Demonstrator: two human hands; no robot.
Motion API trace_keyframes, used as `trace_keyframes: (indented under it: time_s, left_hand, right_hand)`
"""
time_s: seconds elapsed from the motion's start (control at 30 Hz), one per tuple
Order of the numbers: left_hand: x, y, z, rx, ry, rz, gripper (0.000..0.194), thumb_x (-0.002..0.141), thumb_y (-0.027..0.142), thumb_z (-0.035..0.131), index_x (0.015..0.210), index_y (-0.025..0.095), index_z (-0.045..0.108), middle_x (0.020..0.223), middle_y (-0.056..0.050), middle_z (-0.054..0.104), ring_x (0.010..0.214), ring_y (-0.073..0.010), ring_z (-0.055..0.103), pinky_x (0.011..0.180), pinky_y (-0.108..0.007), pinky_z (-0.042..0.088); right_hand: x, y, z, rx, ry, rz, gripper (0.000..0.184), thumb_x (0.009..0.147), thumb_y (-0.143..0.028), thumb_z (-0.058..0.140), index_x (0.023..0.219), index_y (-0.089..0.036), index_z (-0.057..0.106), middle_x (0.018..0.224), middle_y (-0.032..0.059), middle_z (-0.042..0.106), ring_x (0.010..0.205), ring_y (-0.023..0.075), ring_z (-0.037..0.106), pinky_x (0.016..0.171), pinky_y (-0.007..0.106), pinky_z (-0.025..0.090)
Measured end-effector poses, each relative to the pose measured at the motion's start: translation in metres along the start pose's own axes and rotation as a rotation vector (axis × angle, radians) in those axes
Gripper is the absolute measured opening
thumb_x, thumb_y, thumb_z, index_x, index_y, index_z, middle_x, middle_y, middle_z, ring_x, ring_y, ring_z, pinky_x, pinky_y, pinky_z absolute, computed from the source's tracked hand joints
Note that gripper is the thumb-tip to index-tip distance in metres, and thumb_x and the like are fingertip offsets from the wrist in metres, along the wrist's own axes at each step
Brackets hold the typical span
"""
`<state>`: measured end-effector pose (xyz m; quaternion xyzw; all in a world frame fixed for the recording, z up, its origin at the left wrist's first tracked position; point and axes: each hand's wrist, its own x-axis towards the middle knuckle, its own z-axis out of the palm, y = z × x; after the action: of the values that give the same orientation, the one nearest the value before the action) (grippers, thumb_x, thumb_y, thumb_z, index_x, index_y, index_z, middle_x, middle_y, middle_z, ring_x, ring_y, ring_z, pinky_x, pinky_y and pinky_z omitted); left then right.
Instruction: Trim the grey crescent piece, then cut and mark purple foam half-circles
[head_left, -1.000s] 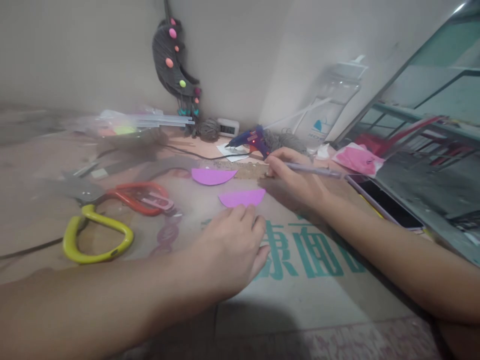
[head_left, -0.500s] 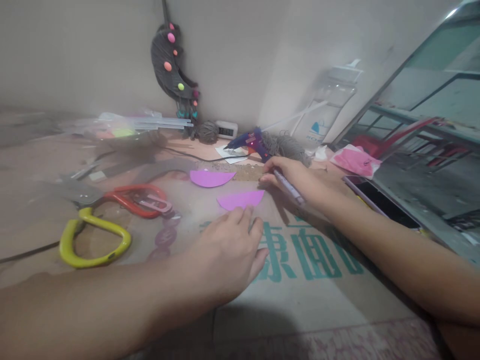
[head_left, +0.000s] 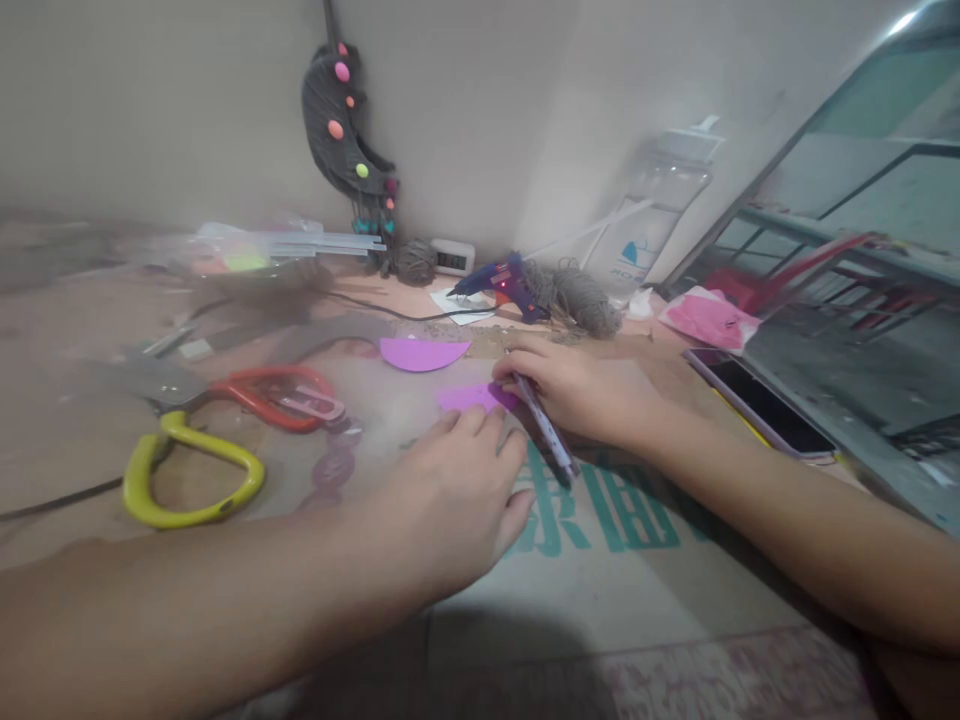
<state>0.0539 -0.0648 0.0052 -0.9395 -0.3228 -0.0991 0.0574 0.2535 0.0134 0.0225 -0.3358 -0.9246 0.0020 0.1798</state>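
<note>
My left hand lies with its fingers outstretched, the fingertips on the lower edge of a purple paper half-circle. In my right hand is a slim, pale patterned pen, its upper end leaning towards me. The pen's writing end is at the right part of that purple piece, where my fingers partly hide it. Just beyond lies a second purple half-circle, flat and untouched. Both hands rest over a cardboard sheet printed with green characters.
Scissors with red and yellow handles lie at the left. A blue glue gun stands at the back beside grey yarn. A phone lies at the right, near a clear bottle. A yarn-wrapped crescent hangs on the wall.
My right hand has moved left and towards me, bringing the pen from beside the glue gun onto the nearer purple half-circle. My left hand has stayed almost in place.
</note>
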Motion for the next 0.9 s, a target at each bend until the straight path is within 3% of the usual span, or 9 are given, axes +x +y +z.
trace_keyframes:
  time_s: [0.2,0.33,0.43,0.57,0.7,0.9]
  left_hand:
    - [0.001,-0.001,0.0,0.002,-0.004,0.002,0.041,0.1,0.037,0.037,0.116,0.01,0.063,0.107,-0.017,0.063,0.098,-0.0334,0.056,0.087,-0.05,0.05]
    - [0.0,-0.001,0.001,0.02,0.009,0.012,0.044,0.101,0.038,0.035,0.122,0.008,0.06,0.111,-0.018,0.063,0.101,-0.0338,0.056,0.088,-0.05,0.049]
    - [0.0,0.0,0.0,0.02,-0.009,0.01,0.041,0.101,0.036,0.034,0.114,0.01,0.063,0.106,-0.016,0.064,0.099,-0.0332,0.056,0.088,-0.051,0.049]
    - [0.001,0.0,-0.001,0.019,-0.011,0.004,0.043,0.101,0.038,0.036,0.12,0.009,0.06,0.11,-0.017,0.063,0.101,-0.0339,0.056,0.088,-0.05,0.049]
    - [0.002,0.0,-0.001,0.031,-0.012,0.01,0.041,0.101,0.037,0.035,0.114,0.01,0.063,0.106,-0.016,0.063,0.098,-0.0334,0.057,0.087,-0.05,0.049]
    - [0.0,0.001,-0.002,0.046,0.001,0.016,0.043,0.101,0.037,0.036,0.12,0.008,0.061,0.11,-0.017,0.063,0.1,-0.034,0.056,0.087,-0.05,0.049]
  right_hand:
    - [-0.001,-0.006,-0.003,-0.073,-0.037,0.014,0.02,0.096,-0.014,0.049,0.105,-0.017,0.066,0.102,0.0087,0.065,0.09,0.0187,0.061,0.079,0.03,0.047]
    - [-0.001,-0.01,-0.005,-0.064,-0.045,0.006,0.016,0.096,-0.019,0.053,0.105,-0.018,0.067,0.099,0.0076,0.065,0.087,0.018,0.06,0.076,0.029,0.046]
    - [-0.001,-0.011,-0.007,-0.116,-0.064,0.028,0.021,0.095,-0.014,0.05,0.106,-0.017,0.067,0.102,0.0091,0.065,0.088,0.0193,0.06,0.076,0.03,0.046]
    - [-0.001,-0.007,-0.007,-0.054,-0.048,0.017,0.017,0.097,-0.019,0.053,0.104,-0.017,0.068,0.101,0.0081,0.066,0.09,0.0189,0.061,0.077,0.03,0.047]
    - [-0.001,0.0,-0.005,-0.056,-0.067,0.002,0.021,0.097,-0.015,0.047,0.106,-0.018,0.067,0.103,0.0079,0.065,0.092,0.0194,0.06,0.081,0.031,0.047]
    - [0.0,-0.007,-0.01,-0.115,-0.088,-0.019,0.02,0.096,-0.016,0.05,0.106,-0.018,0.067,0.1,0.0079,0.065,0.086,0.0181,0.059,0.074,0.029,0.045]
